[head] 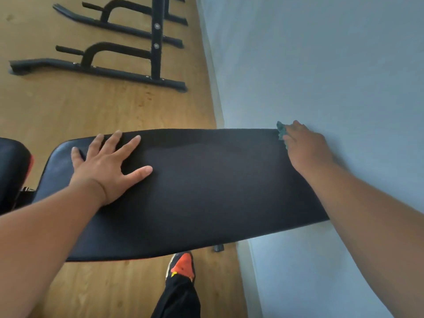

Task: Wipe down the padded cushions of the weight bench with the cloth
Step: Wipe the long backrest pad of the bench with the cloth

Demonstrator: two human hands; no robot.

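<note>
Wood floor, pale wall | right hand (306, 146) grips soft, light cloth (281, 132) bunched at cushion (206, 184) end | left hand (107, 166) flat, fingers spread, well apart from the grip

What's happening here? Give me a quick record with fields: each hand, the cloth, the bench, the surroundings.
left hand: flat on the pad, fingers spread
right hand: grips the cloth at the pad's far corner
cloth: teal, bunched, mostly hidden by the hand
pad: long, black, its end by the wall
floor: wood, with a black rack standing on it
</note>
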